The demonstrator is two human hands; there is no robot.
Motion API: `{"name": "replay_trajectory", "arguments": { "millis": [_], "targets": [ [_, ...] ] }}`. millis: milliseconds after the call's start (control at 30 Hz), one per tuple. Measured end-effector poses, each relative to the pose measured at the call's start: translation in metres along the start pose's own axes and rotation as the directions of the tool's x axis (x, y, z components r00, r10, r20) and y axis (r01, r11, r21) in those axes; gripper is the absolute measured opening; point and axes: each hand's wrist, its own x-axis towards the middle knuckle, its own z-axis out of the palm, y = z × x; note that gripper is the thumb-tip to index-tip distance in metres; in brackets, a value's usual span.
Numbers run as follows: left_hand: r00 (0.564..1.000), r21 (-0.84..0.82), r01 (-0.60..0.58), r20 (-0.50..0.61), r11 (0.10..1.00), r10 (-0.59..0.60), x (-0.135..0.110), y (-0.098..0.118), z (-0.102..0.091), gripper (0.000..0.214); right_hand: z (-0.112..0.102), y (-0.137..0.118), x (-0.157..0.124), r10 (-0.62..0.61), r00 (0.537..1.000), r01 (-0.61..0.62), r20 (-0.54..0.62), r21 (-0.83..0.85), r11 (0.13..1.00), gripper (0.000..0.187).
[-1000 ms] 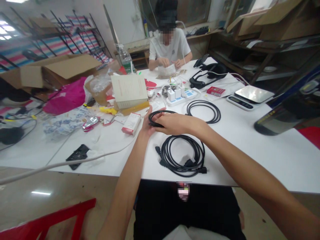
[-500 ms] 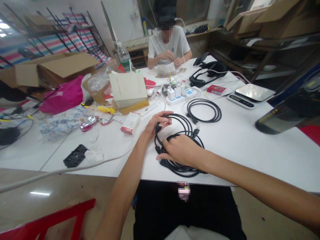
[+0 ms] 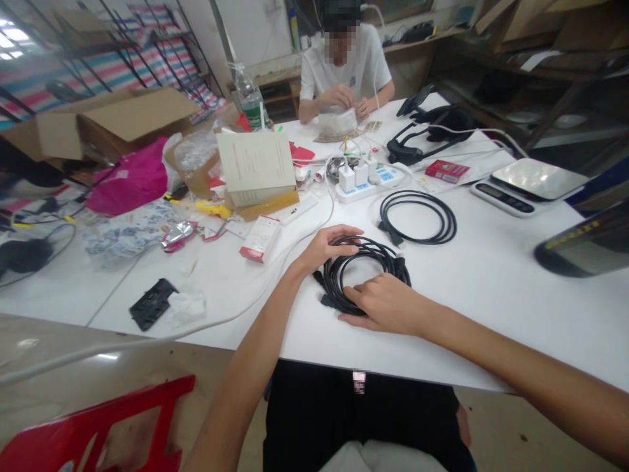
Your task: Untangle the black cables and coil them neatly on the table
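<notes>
A stack of coiled black cables lies on the white table near its front edge. My left hand grips the far left side of the stack, fingers curled over the strands. My right hand lies flat on the near side of the coils, fingers stretched out to the left and pressing down. A second, single coil of black cable lies flat farther back on the right, untouched.
A white power strip with chargers, a red-and-white small box, a book, a kitchen scale, a black headset and a black tray lie around. A person sits across the table. A red chair stands lower left.
My left hand brought a small coil down from mid-table onto the larger coil near the front edge. My right hand moved onto the stacked coils and now rests flat on them.
</notes>
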Motion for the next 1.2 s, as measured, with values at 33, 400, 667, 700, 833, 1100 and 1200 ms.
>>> {"name": "replay_trajectory", "arguments": {
  "millis": [33,400,667,700,833,1100,1200],
  "targets": [
    [0.999,0.019,-0.015,-0.044,1.000,0.016,0.001,-0.002,-0.003,0.045,0.001,0.007,0.002,-0.012,1.000,0.012,-0.021,-0.014,1.000,0.051],
    [0.979,0.245,-0.053,-0.179,0.968,0.098,0.005,-0.013,-0.016,0.045,0.025,0.035,0.008,-0.048,0.948,0.022,-0.314,-0.087,0.996,0.054],
    [0.986,0.306,-0.068,-0.126,0.950,0.112,0.006,-0.012,-0.010,0.053,0.016,0.040,-0.005,0.070,0.896,0.064,-0.439,0.285,0.956,0.053],
    [0.986,0.317,-0.071,-0.119,0.946,0.114,0.006,-0.012,-0.010,0.054,0.014,0.043,-0.006,0.114,0.873,0.050,-0.474,0.319,0.947,0.048],
    [0.989,0.387,-0.070,-0.093,0.919,0.114,0.004,-0.008,-0.009,0.056,0.008,0.069,-0.009,0.368,0.708,-0.153,-0.603,0.377,0.913,0.034],
    [0.995,0.412,-0.083,0.079,0.907,0.056,0.000,0.000,-0.004,0.048,0.026,0.136,-0.017,0.595,0.665,-0.479,-0.451,0.354,0.803,0.042],
    [0.992,0.375,-0.041,0.123,0.926,-0.006,-0.001,-0.001,-0.002,0.044,0.026,0.140,-0.020,0.621,0.696,-0.542,-0.359,0.305,0.783,0.045]
  ]
}}
